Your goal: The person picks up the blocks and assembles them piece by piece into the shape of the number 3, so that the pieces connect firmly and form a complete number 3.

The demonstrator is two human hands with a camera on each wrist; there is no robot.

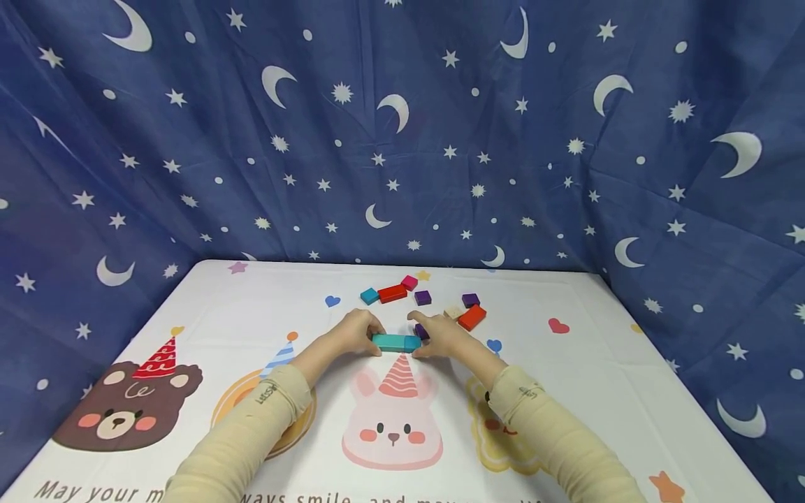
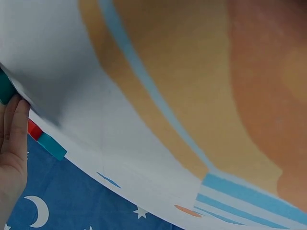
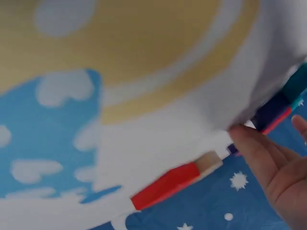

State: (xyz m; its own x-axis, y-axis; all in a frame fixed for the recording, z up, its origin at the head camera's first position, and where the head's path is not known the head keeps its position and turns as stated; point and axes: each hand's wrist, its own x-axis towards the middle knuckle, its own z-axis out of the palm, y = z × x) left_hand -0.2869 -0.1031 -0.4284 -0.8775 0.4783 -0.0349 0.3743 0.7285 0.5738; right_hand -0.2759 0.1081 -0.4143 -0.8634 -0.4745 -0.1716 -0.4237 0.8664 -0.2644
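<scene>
A long teal block (image 1: 388,342) and a small blue block (image 1: 411,344) lie end to end in a row on the tablecloth. At the row's left end my left hand (image 1: 358,332) pinches the teal block, thumb on the near side and fingers on the far side. My right hand (image 1: 443,335) is around the row's right end with fingers spread, its thumb right at the blue block's near corner. Between its thumb and forefinger sits a purple block (image 1: 421,331), partly hidden; in the right wrist view this purple block (image 3: 272,113) shows beyond the fingertips.
Behind the hands are a blue block (image 1: 370,296), a red block (image 1: 393,293), a pink block (image 1: 409,283) and a purple block (image 1: 423,297). Farther right lie another purple block (image 1: 470,300), a beige block (image 1: 452,313) and a red block (image 1: 472,318). A starry curtain (image 1: 440,209) hangs behind the table.
</scene>
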